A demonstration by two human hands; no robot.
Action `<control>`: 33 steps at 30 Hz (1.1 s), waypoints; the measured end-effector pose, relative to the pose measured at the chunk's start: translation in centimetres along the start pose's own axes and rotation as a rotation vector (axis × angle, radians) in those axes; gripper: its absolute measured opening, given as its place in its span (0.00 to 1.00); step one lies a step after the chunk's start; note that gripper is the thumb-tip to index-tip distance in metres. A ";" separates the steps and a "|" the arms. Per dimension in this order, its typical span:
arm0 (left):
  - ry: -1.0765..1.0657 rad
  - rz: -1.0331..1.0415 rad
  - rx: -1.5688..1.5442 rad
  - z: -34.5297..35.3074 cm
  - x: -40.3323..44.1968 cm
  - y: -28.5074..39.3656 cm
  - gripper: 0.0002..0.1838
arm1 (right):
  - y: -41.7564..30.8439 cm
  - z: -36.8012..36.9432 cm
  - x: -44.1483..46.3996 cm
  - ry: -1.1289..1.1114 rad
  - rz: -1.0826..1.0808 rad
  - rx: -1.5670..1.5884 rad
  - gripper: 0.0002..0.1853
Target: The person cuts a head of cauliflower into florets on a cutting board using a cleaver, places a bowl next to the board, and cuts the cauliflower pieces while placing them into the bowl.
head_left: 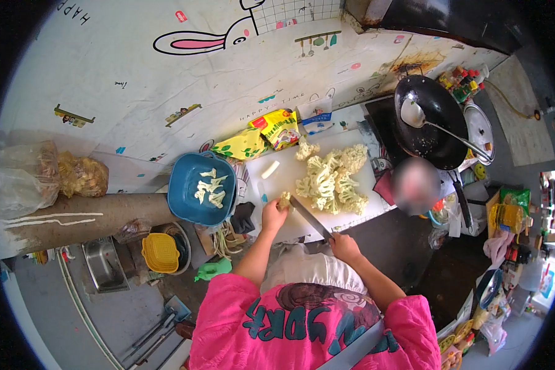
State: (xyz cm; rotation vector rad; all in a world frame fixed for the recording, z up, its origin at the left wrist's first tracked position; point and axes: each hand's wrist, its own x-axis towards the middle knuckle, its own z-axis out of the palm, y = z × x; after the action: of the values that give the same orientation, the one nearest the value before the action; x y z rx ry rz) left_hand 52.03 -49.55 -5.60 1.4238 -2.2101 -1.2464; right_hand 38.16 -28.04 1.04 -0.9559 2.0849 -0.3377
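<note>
My left hand (274,216) is closed on a small cauliflower floret (284,198) over the front of the white cutting board (271,185). My right hand (345,247) grips the handle of a kitchen knife (311,218), whose blade reaches up and left to the floret. A large heap of cauliflower (333,179) covers the right part of the board, and a pale cut stalk piece (270,169) lies at its upper left. Left of the board, a blue basin (177,194) holds several cut cauliflower pieces (209,186).
A black wok (445,102) with a metal ladle (413,113) sits on the stove at right. Yellow packets (279,128) lie behind the board against the wall. A yellow basket (161,253) and a steel sink (105,265) are at lower left.
</note>
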 end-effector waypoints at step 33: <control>-0.021 -0.023 -0.568 1.7 -1.3 -6.4 0.23 | 0.4 -0.2 1.2 -0.145 0.161 0.286 0.19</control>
State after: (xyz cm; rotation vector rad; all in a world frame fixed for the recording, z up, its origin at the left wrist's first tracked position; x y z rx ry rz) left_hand 55.73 -48.60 -11.14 1.2032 -1.6489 -1.7183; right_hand 37.32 -28.65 0.22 -0.6210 1.9041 -0.4541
